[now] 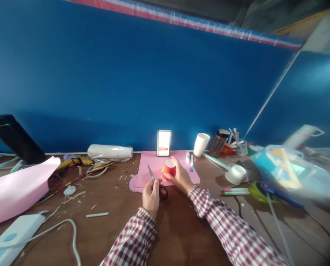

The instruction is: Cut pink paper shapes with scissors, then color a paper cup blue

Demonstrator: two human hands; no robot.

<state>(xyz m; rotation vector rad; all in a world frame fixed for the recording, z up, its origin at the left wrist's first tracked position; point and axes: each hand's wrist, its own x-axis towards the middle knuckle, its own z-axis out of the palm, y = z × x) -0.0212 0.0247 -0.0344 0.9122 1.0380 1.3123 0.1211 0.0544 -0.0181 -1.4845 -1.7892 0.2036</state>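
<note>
My left hand (151, 195) is closed round a pair of scissors (156, 181), whose blades point up and away and whose dark handles sit by my fingers. My right hand (181, 176) grips a small red paper cup (169, 168) lying on its side, its white rim toward the scissors. Both hands hover over the near edge of a pink paper sheet (148, 162) on the brown table (115, 207). Checked red-and-white sleeves cover both arms.
A phone (164, 143) stands against the blue wall. White cups (201, 144) (236, 174), a jar (219, 142), markers (236, 191), a clear plastic bag (289, 170) lie right. A stack of cups (109, 151), pink paper roll (15, 188), power strip (12, 236) and cable lie left.
</note>
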